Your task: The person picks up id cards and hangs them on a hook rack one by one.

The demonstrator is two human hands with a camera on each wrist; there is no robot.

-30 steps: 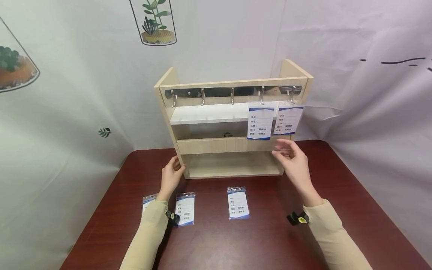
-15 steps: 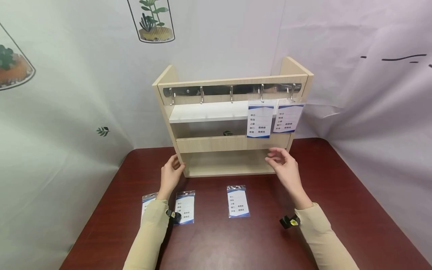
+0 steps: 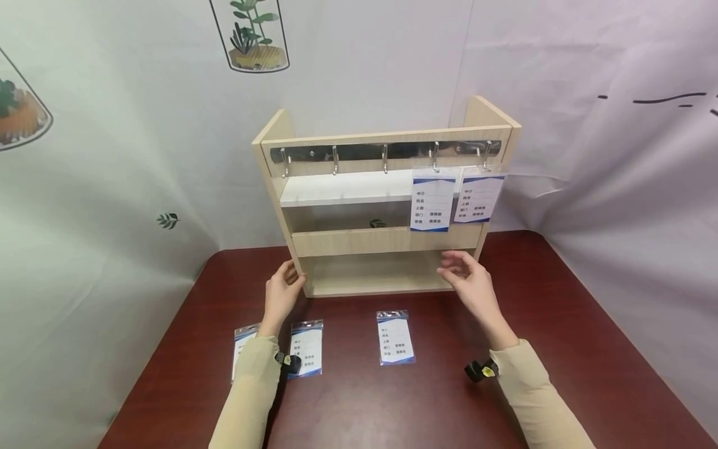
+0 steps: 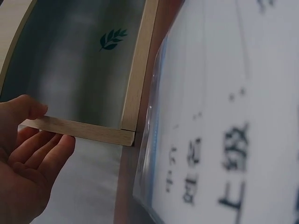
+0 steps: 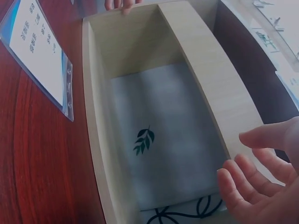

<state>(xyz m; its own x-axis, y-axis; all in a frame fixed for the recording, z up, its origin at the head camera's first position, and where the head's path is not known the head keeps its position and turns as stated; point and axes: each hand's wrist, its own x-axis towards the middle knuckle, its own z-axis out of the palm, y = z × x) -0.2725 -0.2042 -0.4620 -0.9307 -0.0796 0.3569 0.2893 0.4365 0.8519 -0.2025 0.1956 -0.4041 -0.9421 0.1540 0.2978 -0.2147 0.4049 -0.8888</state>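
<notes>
My left hand (image 3: 282, 293) grips the lower left side panel of a pale wooden hook rack (image 3: 359, 242). In the left wrist view the thumb lies on one side of that panel (image 4: 79, 129) and the fingers (image 4: 58, 156) on the other. My right hand (image 3: 472, 284) is in front of the rack's lower right part, fingers loosely bent, holding nothing. Two badge holders (image 3: 433, 202) (image 3: 480, 198) hang from the two rightmost hooks. Three more lie on the table: one in the middle (image 3: 395, 340), one beside the left wrist (image 3: 306, 349), and one (image 3: 241, 346) partly hidden by the left sleeve.
The rack stands at the back of a dark red table (image 3: 359, 405), before a pale cloth backdrop (image 3: 140, 156) with printed plants. A metal strip (image 3: 359, 152) with several hooks runs along the rack's top; the left ones bear nothing. A white shelf (image 3: 348, 187) sits below it.
My right hand has moved left and down, away from below the hanging badge holders. My left hand stays on the rack's side, and the badge holders keep their places.
</notes>
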